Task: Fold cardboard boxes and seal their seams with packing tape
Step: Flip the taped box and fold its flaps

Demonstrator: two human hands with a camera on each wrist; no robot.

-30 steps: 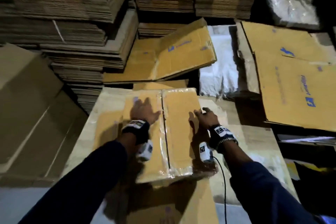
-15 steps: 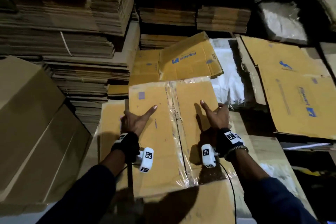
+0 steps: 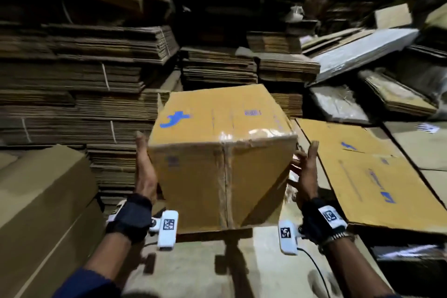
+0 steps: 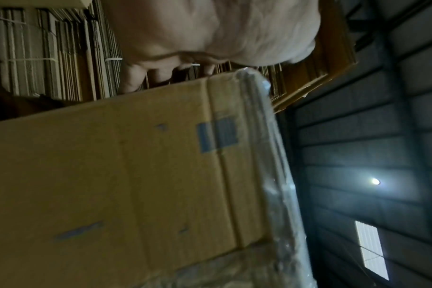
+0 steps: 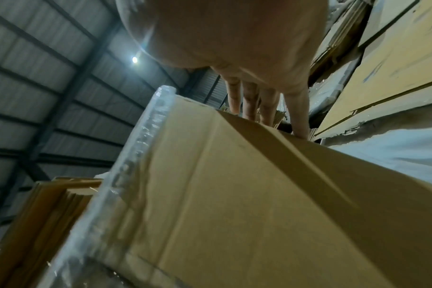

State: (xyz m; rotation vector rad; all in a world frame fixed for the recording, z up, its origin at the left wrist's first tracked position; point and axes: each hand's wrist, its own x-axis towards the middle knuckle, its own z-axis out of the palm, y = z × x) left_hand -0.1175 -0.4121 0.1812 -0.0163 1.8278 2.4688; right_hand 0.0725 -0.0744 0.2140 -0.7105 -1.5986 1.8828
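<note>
two flat, straight-fingered hands, left hand (image 3: 145,172) and right hand (image 3: 305,172), flank the taped box (image 3: 217,152), probably to tip it without crushing.

Bundled stacks of flat cardboard (image 3: 101,94) fill the background, a plastic-wrapped sheet (image 3: 362,55) leans up right, one ceiling lamp (image 4: 375,181) glows overhead.

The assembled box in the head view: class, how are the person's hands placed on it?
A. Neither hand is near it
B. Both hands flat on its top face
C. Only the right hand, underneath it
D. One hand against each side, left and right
D: the left hand lies flat against the left side of the box, and the right hand, fingers spread, is at its right side.
</note>
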